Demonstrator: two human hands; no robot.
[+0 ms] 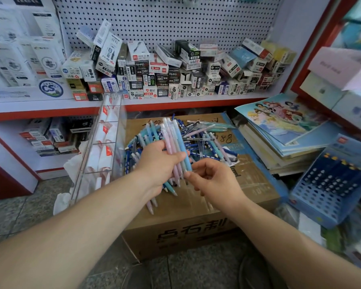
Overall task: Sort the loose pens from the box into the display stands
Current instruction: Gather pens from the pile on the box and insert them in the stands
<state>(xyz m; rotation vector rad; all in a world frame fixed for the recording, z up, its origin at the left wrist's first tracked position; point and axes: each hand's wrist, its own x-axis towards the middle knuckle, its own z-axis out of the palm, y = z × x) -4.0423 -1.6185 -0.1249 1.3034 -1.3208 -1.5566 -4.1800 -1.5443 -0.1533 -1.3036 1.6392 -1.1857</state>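
Gathering pens (175, 138) above box (186, 215): left grip (158, 161) clutches them, right grip (215, 182) touches, closure unclear; large heap (204, 140) on box unsorted

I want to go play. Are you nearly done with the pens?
No. Some dark blue pens sit in the blue holed plastic stand. The left hand grips a bundle of pastel pink and blue pens, the right hand at its tips. A pile of loose pens lies on the brown cardboard box.

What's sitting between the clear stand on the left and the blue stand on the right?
Head view: the cardboard box carrying the pen pile, with the left hand gripping a pen bundle over it.
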